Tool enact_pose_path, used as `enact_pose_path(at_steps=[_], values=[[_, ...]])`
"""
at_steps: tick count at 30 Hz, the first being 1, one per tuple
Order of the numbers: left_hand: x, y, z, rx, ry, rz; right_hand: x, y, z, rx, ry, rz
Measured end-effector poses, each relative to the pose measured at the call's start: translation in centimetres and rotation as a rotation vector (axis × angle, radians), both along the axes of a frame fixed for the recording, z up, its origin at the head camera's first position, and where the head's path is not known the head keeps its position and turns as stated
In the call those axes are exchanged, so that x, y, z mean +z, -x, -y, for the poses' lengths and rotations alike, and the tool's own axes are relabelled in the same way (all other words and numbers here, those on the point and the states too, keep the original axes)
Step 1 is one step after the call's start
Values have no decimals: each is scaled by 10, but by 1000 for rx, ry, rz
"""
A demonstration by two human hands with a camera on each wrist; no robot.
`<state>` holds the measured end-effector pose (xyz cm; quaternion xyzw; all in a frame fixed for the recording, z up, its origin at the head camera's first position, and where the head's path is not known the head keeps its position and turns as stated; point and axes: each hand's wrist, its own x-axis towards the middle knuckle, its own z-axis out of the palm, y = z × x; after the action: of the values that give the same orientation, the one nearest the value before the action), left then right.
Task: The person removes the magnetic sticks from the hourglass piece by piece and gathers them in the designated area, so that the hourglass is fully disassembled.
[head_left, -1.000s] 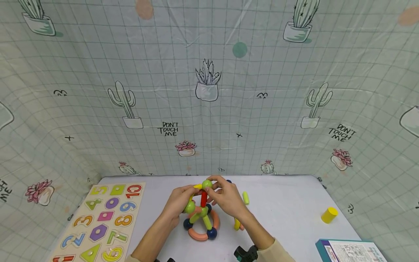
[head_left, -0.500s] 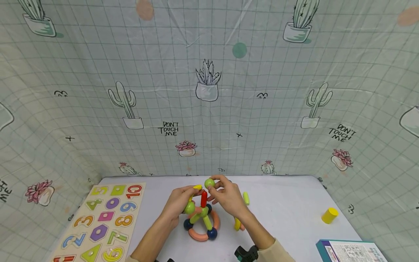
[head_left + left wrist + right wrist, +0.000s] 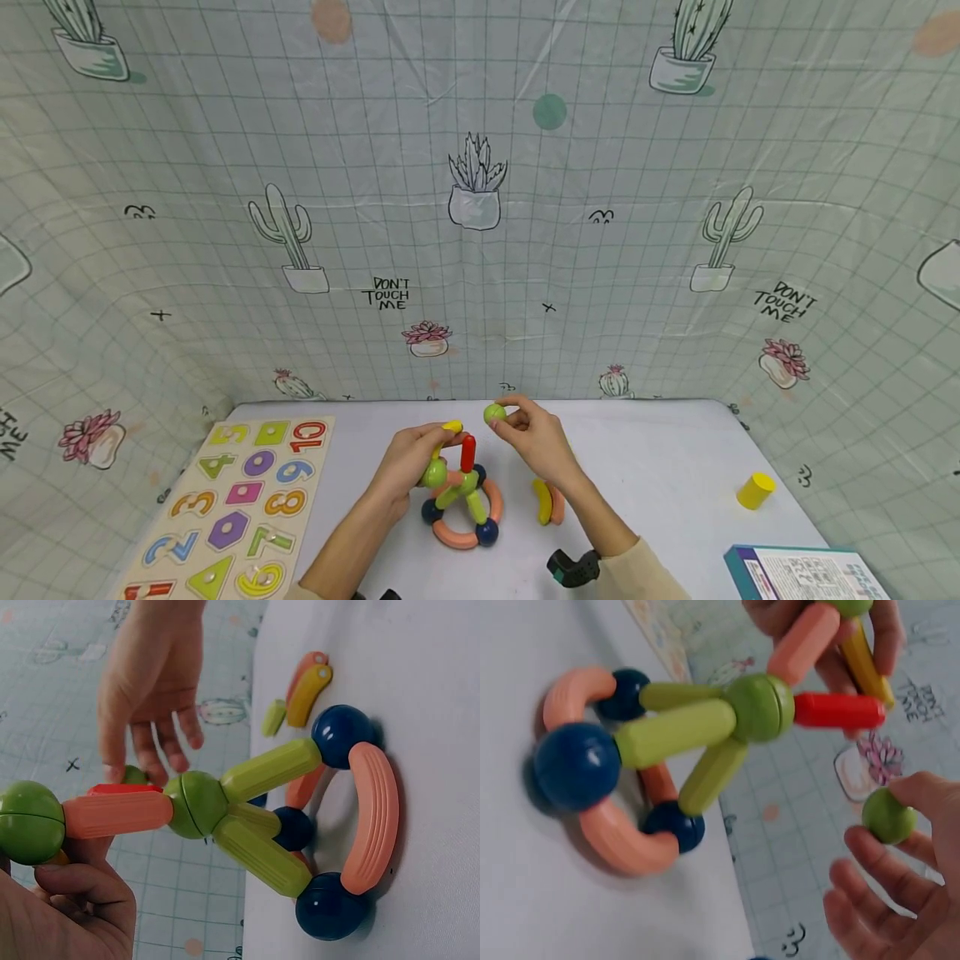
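Note:
A toy build (image 3: 461,508) of orange arcs, dark blue balls and green rods stands on the white table (image 3: 660,450). Its green rods meet at a green hub ball (image 3: 196,804), from which a red rod (image 3: 468,454) sticks up with a bare top end. My left hand (image 3: 416,458) grips the build's side branch, an orange rod (image 3: 116,814) ending in a green ball (image 3: 30,821) with a yellow rod (image 3: 452,427). My right hand (image 3: 532,437) pinches a loose green ball (image 3: 494,412) in the air, just right of the red rod (image 3: 838,710) and apart from it.
A number puzzle board (image 3: 232,508) lies at the left. Loose yellow and orange arcs (image 3: 547,502) lie right of the build, with a short green rod (image 3: 274,718) near them. A yellow cylinder (image 3: 753,490) and a printed box (image 3: 795,573) sit far right. Cactus-print cloth walls the table.
My right hand has lifted the green ball off the top of the red rod and carried it up and to the right. The left hand and the build stayed put.

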<state>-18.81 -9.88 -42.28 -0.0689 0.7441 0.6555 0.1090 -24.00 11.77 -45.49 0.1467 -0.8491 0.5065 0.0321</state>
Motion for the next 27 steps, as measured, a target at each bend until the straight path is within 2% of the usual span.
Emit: enact_pose_path(at_steps=[5,12,16,23,27], values=[[-1,2,0,6,18,11,-13,21,-19,-123,-140,-8],[-1,0,0,10,12,6,-30,36,-38,-185,-357,39],[-1,0,0,7,-5,6,-34,38,-41,-188,-420,73],[1,-1,1,10,7,-4,-38,38,-38,-143,-469,119],[0,0,2,2,-17,2,-41,36,-35,-129,-512,128]])
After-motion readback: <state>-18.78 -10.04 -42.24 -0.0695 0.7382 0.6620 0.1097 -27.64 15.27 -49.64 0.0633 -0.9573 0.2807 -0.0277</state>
